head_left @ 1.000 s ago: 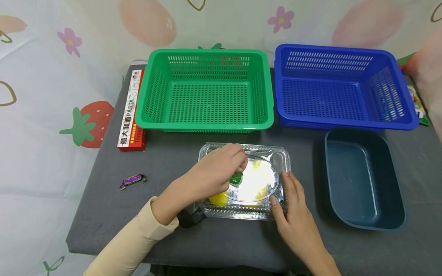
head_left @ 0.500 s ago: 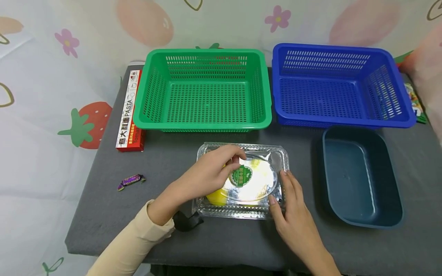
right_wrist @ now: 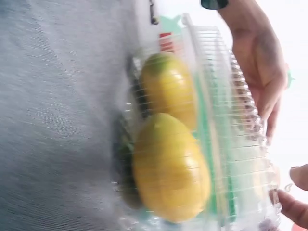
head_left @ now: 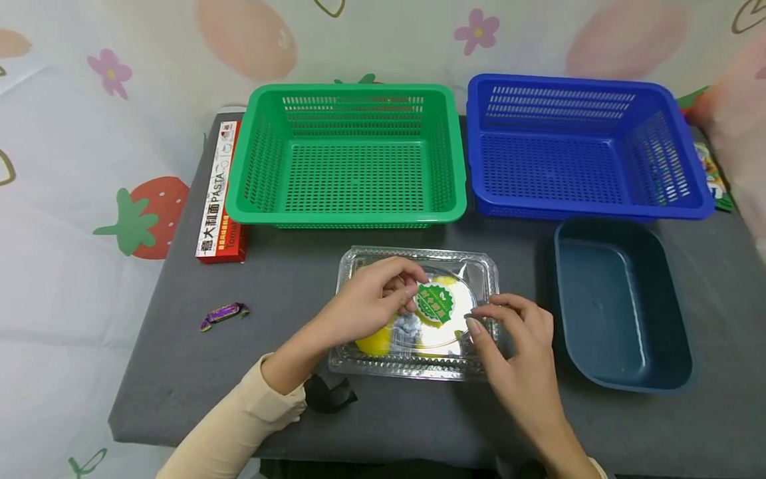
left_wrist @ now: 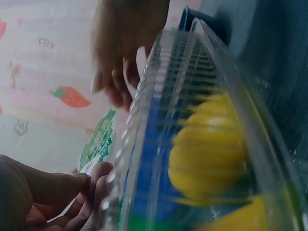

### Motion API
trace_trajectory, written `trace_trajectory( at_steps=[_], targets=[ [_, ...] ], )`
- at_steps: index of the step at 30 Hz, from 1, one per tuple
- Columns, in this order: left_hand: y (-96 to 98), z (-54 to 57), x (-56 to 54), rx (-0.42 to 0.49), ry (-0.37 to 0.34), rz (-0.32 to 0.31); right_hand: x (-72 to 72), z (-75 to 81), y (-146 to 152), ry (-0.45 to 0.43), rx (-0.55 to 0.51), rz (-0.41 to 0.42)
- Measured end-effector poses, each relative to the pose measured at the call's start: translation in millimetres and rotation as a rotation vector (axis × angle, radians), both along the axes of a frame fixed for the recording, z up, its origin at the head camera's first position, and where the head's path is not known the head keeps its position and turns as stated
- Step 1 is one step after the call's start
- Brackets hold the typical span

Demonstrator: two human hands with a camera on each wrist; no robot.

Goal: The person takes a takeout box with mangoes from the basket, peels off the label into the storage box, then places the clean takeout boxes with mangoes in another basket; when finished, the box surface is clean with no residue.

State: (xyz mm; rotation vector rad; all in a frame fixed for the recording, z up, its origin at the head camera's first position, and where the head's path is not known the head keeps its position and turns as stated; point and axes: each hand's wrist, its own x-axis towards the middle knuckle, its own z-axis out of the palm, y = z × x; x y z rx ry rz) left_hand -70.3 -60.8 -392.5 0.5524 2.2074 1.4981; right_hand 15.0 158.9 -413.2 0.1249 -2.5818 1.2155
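Note:
A clear plastic clamshell box [head_left: 353, 366] lies closed on the table, with several yellow, lemon-like fruits [right_wrist: 171, 168] inside. Thumb and fingers of my left hand [head_left: 371, 293] pinch a round green-and-white sticker [head_left: 435, 304] by its edge above the lid. In the left wrist view the sticker [left_wrist: 98, 137] stands tilted, its lower edge between thumb and fingertip. My right hand [head_left: 523, 352] hovers over the box's right side with bent, parted fingers and nothing between them. The right wrist view shows its thumb [right_wrist: 299, 177] apart from a finger beside the lid.
Behind the box stand a green basket [head_left: 347, 218] and a blue basket [head_left: 592, 209]. A dark teal tub [head_left: 634, 382] is on the right. A red-and-white pasta box [head_left: 218, 199] and a purple wrapped candy [head_left: 224, 313] lie left; a colourful packet [head_left: 715, 176] lies far right.
The left hand has shifted slightly right and now pinches the sticker, which has turned and moved right. The right hand has lifted off the box's right edge, its fingers bending more.

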Motion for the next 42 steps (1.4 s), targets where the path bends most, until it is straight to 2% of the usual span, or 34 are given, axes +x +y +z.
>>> trace_trajectory(
  at_steps=[3, 11, 18, 24, 26, 28, 30, 32, 34, 37, 39, 42],
  targets=[
    [0.9, -2.2, 1.4, 0.008, -0.010, 0.017, -5.9, 3.0, 0.2, -0.011, -0.004, 0.018],
    [2.4, -4.6, 3.7, -0.085, 0.009, 0.075, -9.5, -1.0, 12.6, -0.049, 0.009, -0.048],
    [14.3, -5.5, 8.7, -0.250, 0.204, 0.084, -11.5, -3.4, 17.5, -0.069, -0.011, -0.058],
    [13.6, -0.3, 18.0, -0.345, 0.285, 0.080, -13.6, -1.3, 16.1, -0.050, 0.004, -0.043],
    [9.9, 2.6, 21.7, -0.348, 0.320, 0.084, -16.2, 1.1, 15.1, -0.045, 0.029, -0.032],
    [3.2, 3.7, 25.4, -0.338, 0.397, 0.105, -19.4, 3.9, 14.4, -0.050, 0.062, -0.015],
    [-7.5, 0.2, 28.6, -0.329, 0.494, 0.140, -22.2, 6.5, 14.0, -0.061, 0.101, 0.017],
    [-21.5, -7.4, 31.8, -0.330, 0.550, 0.184, -24.4, 8.9, 13.9, -0.072, 0.144, 0.069],
    [-35.9, -18.6, 34.7, -0.344, 0.536, 0.210, -25.8, 11.3, 13.5, -0.076, 0.192, 0.135],
    [-51.4, -32.5, 41.0, -0.342, 0.389, 0.210, -26.5, 16.6, 12.1, -0.088, 0.290, 0.220],
    [-55.3, -38.9, 45.6, -0.327, 0.299, 0.207, -25.6, 21.6, 10.4, -0.123, 0.338, 0.241],
    [-52.8, -45.0, 52.9, -0.317, 0.223, 0.233, -21.5, 29.4, 5.6, -0.219, 0.382, 0.213]
  ],
)
